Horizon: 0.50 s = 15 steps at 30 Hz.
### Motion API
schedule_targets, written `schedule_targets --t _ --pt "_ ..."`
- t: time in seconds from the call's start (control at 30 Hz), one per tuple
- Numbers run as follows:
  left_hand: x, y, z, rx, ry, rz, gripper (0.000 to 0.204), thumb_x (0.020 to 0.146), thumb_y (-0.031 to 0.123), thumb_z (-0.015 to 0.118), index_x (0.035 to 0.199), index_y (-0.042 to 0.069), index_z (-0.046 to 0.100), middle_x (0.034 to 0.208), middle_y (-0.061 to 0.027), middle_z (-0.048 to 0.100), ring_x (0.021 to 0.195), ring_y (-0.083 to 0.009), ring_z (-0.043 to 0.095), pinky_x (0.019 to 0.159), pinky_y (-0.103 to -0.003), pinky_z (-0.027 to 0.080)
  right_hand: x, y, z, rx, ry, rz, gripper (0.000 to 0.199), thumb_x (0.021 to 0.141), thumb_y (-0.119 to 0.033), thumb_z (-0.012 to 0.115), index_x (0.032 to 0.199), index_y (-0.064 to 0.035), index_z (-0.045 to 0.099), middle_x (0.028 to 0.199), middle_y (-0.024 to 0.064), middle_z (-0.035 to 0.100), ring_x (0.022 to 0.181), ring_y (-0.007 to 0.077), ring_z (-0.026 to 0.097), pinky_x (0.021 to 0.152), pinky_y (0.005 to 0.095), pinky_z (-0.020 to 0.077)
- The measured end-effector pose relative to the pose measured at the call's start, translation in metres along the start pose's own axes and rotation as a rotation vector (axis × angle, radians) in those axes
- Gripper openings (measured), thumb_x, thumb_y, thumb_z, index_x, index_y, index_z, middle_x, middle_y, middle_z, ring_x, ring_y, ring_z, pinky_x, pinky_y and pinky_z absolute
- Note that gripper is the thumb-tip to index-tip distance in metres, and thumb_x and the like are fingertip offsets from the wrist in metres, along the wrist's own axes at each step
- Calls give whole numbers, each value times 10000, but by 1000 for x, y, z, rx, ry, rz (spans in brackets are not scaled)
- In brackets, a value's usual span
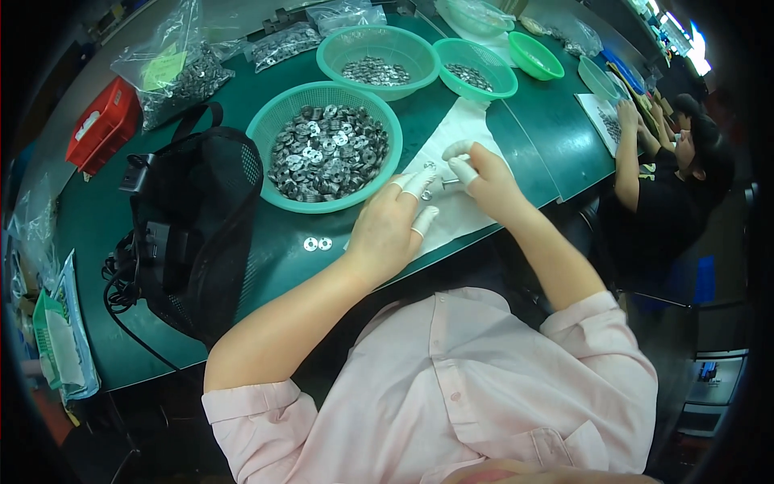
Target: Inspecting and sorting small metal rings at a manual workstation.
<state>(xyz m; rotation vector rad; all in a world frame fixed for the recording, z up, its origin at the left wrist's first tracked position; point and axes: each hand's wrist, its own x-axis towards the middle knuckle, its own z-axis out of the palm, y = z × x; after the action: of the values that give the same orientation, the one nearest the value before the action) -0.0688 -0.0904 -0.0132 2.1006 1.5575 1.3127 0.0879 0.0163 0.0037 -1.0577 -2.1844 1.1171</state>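
Observation:
My left hand point(389, 224), white finger cots on its fingertips, reaches over a white cloth point(457, 211) with fingers stretched and thumb apart. Its fingertips are beside small round metal pieces point(426, 194) on the cloth. Across from it, my right hand point(490, 184) also wears white finger cots, its thumb and fingers bent inward. A thin shiny metal part point(450, 182) shows just below the right thumb; the fingers partly hide how it is held. Left of the hands, a green mesh basket point(256, 133) holds a heap of flat metal pieces point(326, 153).
Two metal discs point(318, 244) lie on the green table point(290, 278). A black mesh bag point(201, 226) with cables stands left. Behind are more green baskets point(379, 40), bags of metal parts point(181, 85) and a red box point(102, 125). Co-workers point(661, 177) sit at right.

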Motion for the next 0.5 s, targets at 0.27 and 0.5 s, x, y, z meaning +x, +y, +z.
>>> schedule_targets --t 0.27,0.5 --pt "8 12 6 -441 5 -125 280 706 136 708 972 73 647 751 -85 631 614 -187 576 566 -281 459 -39 -20 8 1018 -115 339 133 894 -140 453 979 -82 536 757 -14 546 530 20 413 432 160 269" --pt "19 18 8 -597 -181 -265 300 699 64 717 986 35 635 818 -82 639 720 -147 607 632 -259 489 -43 -13 3 985 -108 317 137 887 -153 464 980 -85 539 745 -18 547 540 20 429 440 159 281"
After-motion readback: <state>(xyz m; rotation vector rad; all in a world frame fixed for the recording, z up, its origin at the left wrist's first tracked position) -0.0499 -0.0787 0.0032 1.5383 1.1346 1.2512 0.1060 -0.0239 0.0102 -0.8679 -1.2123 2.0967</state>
